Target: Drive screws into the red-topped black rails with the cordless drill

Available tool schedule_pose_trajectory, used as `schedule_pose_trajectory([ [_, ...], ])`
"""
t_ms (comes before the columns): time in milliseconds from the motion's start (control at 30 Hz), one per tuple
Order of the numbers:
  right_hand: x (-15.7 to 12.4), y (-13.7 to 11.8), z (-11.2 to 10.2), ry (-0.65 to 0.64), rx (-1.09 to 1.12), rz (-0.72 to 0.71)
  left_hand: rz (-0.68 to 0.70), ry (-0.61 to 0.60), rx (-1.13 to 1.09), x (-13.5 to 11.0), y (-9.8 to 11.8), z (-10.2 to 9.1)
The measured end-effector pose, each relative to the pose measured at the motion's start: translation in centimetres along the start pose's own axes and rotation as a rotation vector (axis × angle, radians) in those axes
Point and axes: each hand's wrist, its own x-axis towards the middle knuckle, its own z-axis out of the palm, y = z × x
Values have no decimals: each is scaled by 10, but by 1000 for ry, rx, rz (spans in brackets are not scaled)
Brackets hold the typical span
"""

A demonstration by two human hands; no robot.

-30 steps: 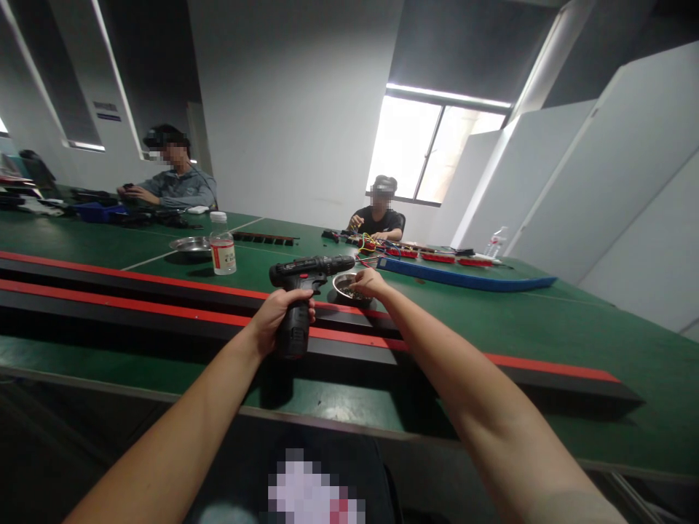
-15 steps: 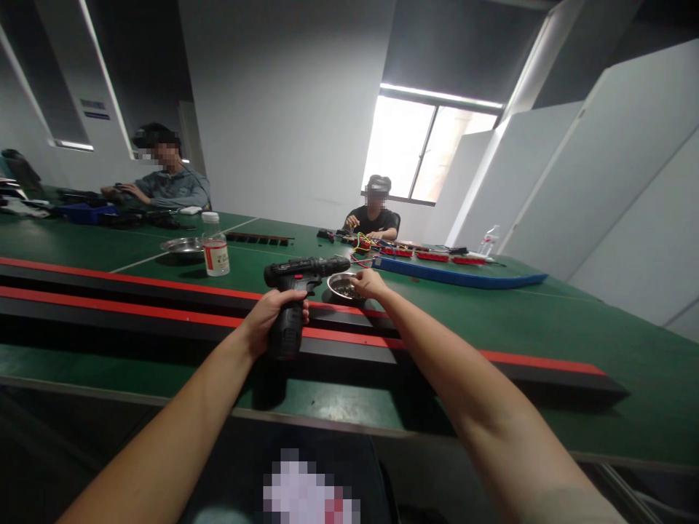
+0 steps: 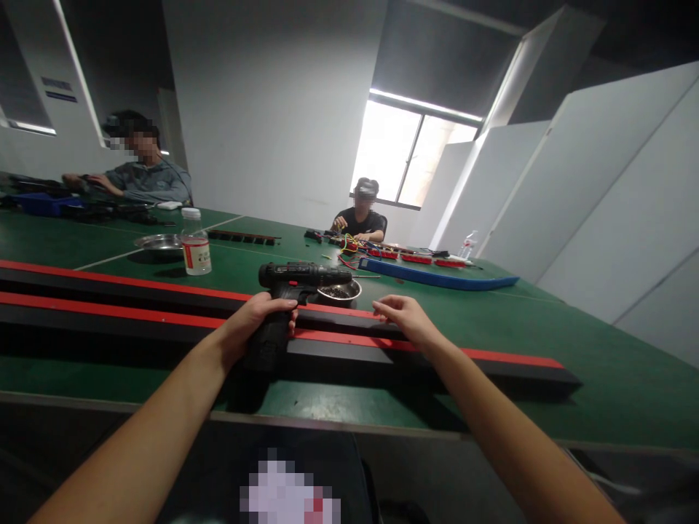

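A black cordless drill is held by its grip in my left hand, its thin bit pointing right. Behind the drill's front end stands a small metal bowl with small dark pieces in it, too small to name. My right hand is to the right of the bowl, with thumb and fingertips pinched together above the long black bars. Whatever is in that pinch is too small to make out. Two long black bars with red tops lie across the table, the nearer bar and the farther bar.
A bottle with a red-and-white label stands left, beside a metal dish. Farther back lie a blue strip and red parts with wires. Two people sit across the green table, one at left, one at centre.
My right hand has come out of the metal bowl and moved right and toward me, fingers pinched. The drill stays in my left hand. The whole view has shifted slightly.
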Motion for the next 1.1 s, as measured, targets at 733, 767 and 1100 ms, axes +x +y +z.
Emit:
schedule_pose_trajectory([
  [733, -27, 22, -5, 189, 187, -24, -94, -18, 199, -3, -2, -1],
  [767, -26, 22, -4, 183, 199, -20, -94, -20, 211, -4, -3, -2],
  [1100, -26, 25, -3, 112, 292, -16, -89, -24, 242, -11, 4, 7],
])
